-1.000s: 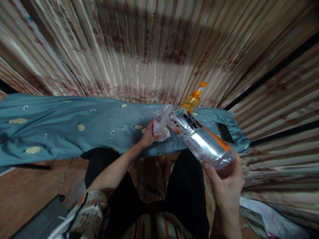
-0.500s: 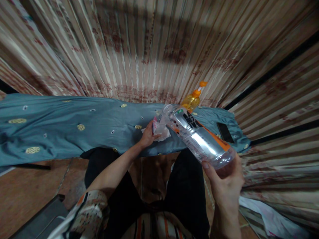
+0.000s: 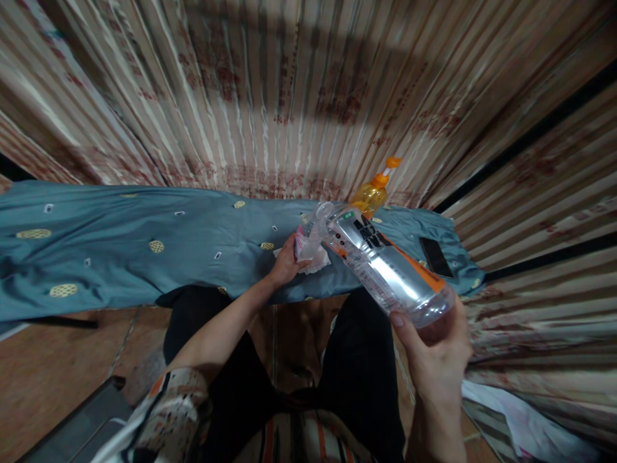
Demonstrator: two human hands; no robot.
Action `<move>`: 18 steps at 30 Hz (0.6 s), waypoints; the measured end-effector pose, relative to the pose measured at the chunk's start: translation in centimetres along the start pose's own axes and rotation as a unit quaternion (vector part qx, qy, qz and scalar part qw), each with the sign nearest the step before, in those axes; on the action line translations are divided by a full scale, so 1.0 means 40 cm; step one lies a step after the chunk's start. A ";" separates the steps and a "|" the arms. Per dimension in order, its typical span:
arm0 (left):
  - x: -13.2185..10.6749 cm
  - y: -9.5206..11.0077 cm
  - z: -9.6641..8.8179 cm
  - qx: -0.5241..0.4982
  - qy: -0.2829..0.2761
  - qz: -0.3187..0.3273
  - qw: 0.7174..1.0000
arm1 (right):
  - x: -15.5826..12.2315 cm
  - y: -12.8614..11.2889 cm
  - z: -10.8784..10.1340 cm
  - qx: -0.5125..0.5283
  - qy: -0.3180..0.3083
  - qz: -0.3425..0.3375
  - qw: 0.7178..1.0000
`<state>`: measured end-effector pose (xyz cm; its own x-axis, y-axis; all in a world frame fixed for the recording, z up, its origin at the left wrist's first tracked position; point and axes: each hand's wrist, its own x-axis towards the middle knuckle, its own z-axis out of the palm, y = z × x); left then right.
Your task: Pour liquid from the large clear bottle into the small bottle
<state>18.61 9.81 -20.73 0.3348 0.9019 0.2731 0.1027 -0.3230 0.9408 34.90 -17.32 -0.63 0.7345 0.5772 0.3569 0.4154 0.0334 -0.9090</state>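
On the teal patterned cloth, my left hand curls closed on a crumpled pink-and-white plastic wrapper, just beside the neck of a clear plastic bottle with a silver label, whose base my right hand grips, tilted up.

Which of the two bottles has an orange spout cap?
The yellow bottle beyond the other; the clear, silver-labelled bottle in the right hand shows no cap at its neck.

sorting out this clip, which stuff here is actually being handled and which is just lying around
In use:
- right hand gripping a clear plastic bottle
- left hand holding a pink and white wrapper

Lying about:
- yellow bottle with orange cap
- black phone
- blue bedspread
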 end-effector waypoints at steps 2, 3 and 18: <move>0.000 0.009 -0.001 0.003 -0.007 -0.014 1.000 | 0.000 0.001 0.001 -0.006 0.008 -0.007 1.000; 0.000 0.014 -0.002 0.002 -0.010 -0.016 1.000 | 0.000 0.002 0.001 -0.009 0.010 -0.007 1.000; -0.001 0.010 -0.004 -0.015 0.003 -0.012 1.000 | -0.003 0.006 -0.001 0.008 0.007 0.016 1.000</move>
<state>18.48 9.69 -20.34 0.3277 0.9107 0.2514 0.0821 -0.2925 0.9527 34.94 -17.39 -0.90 0.7548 0.5669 0.3300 0.3829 0.0277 -0.9234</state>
